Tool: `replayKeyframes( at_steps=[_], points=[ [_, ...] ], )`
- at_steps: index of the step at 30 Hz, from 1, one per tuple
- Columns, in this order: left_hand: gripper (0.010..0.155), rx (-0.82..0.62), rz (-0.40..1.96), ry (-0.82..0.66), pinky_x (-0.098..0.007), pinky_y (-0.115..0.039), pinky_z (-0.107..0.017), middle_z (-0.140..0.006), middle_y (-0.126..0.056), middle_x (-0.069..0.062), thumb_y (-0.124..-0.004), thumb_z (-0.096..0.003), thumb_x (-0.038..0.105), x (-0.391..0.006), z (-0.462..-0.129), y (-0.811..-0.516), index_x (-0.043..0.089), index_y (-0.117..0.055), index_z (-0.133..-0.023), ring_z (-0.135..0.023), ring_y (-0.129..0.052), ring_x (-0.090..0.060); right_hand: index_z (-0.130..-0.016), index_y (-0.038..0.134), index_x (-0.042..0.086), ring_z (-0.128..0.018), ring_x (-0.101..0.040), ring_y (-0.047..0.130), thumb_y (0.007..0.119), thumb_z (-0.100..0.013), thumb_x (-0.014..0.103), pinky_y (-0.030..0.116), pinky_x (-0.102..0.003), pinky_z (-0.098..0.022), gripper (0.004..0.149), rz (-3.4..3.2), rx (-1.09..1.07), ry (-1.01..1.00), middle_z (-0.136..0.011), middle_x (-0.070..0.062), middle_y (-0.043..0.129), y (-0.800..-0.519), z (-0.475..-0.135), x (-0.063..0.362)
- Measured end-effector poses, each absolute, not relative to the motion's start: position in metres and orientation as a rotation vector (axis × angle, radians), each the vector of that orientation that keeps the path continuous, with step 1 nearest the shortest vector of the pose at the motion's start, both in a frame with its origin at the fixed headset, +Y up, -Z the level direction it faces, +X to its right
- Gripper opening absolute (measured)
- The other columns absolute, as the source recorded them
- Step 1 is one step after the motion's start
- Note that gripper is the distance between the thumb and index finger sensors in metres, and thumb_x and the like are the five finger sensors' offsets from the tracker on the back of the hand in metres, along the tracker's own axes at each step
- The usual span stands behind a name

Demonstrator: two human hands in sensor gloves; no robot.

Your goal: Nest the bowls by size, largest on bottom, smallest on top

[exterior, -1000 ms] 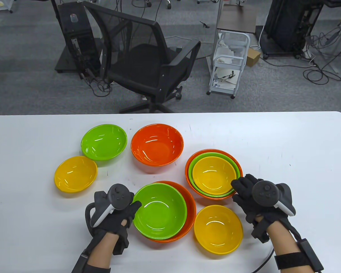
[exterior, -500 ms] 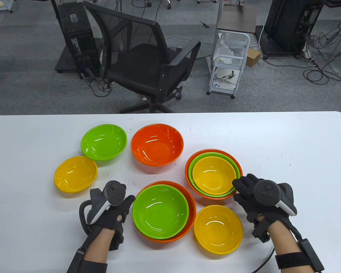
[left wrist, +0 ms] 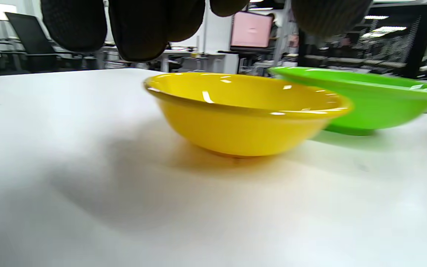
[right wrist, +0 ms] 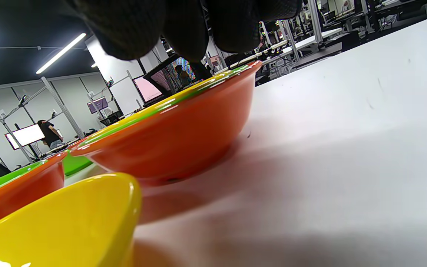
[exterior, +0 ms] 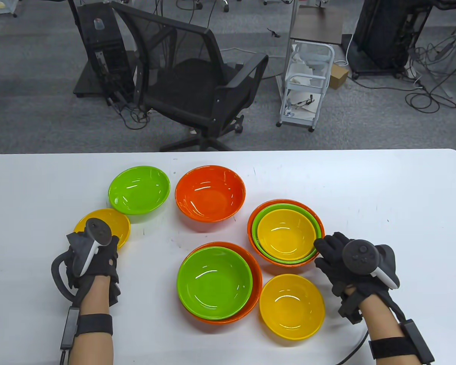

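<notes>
A three-bowl stack [exterior: 285, 235], yellow in green in orange, stands at the right. My right hand [exterior: 328, 251] rests its fingertips [right wrist: 184, 26] on that stack's near right rim [right wrist: 176, 129]. A green bowl [exterior: 214, 281] sits nested in an orange bowl [exterior: 256, 277] at the front middle. A loose yellow bowl [exterior: 292, 306] is in front of the right stack. My left hand [exterior: 95, 251] hovers empty at the near edge of a second yellow bowl [exterior: 116, 224], fingers [left wrist: 139, 29] above its rim [left wrist: 243, 122] without touching it.
A loose green bowl [exterior: 139, 189] and a loose orange bowl [exterior: 210, 192] stand further back; the green one shows behind the yellow bowl in the left wrist view [left wrist: 365, 100]. The white table [exterior: 383, 190] has bare surface on the right. An office chair [exterior: 197, 83] stands beyond it.
My left hand let go of the green bowl, which now sits level in the orange one, and moved left to the left yellow bowl. My right hand stayed on the stack's rim.
</notes>
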State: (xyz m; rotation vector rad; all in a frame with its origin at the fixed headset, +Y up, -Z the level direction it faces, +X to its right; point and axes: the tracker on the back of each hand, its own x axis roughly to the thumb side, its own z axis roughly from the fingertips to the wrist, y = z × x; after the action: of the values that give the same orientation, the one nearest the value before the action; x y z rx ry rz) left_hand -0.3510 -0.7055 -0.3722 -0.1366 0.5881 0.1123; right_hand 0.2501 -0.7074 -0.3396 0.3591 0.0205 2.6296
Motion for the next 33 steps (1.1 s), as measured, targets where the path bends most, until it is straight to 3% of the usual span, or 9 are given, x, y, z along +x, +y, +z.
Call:
replayKeyframes(
  at_steps=[8, 16, 24, 33],
  points=[
    [0.083, -0.253, 0.123, 0.759, -0.054, -0.078, -0.065, -0.115, -0.052, -0.018, -0.068, -0.0503, 0.061, -0.382, -0.388, -0.724, 0.022, -0.033, -0.115, -0.095, -0.081, -0.041, -0.103, 0.066, 0.008, -0.102, -0.052, 0.038, 0.074, -0.051, 0.034, 0.03, -0.07, -0.069, 0.059, 2.625, 0.329, 0.041, -0.108, -0.024, 0.059, -0.711, -0.343, 0.253],
    [0.085, -0.309, 0.151, 0.821, -0.044, -0.087, -0.053, -0.108, -0.065, -0.017, -0.07, -0.0504, 0.06, -0.392, -0.395, -0.734, 0.019, -0.03, -0.114, -0.074, -0.096, -0.03, -0.103, 0.066, 0.008, -0.102, -0.053, 0.038, 0.074, -0.051, 0.034, 0.03, -0.07, -0.069, 0.059, 2.62, 0.314, 0.051, -0.108, -0.024, 0.058, -0.711, -0.344, 0.255],
    [0.083, -0.339, 0.216, 0.864, -0.035, -0.092, -0.036, -0.085, -0.088, -0.009, -0.073, -0.0514, 0.052, -0.398, -0.395, -0.743, 0.016, -0.031, -0.112, -0.049, -0.104, -0.017, -0.103, 0.066, 0.008, -0.102, -0.053, 0.038, 0.074, -0.051, 0.034, 0.03, -0.07, -0.07, 0.059, 2.621, 0.315, 0.054, -0.108, -0.024, 0.059, -0.712, -0.344, 0.256],
    [0.065, -0.294, 0.323, 0.871, -0.028, -0.094, -0.02, -0.059, -0.098, 0.001, -0.07, -0.0532, 0.043, -0.402, -0.388, -0.747, 0.011, -0.052, -0.107, -0.026, -0.103, -0.006, -0.103, 0.066, 0.008, -0.102, -0.053, 0.038, 0.074, -0.051, 0.034, 0.03, -0.07, -0.069, 0.059, 2.621, 0.319, 0.046, -0.107, -0.024, 0.059, -0.712, -0.345, 0.256]
  ],
)
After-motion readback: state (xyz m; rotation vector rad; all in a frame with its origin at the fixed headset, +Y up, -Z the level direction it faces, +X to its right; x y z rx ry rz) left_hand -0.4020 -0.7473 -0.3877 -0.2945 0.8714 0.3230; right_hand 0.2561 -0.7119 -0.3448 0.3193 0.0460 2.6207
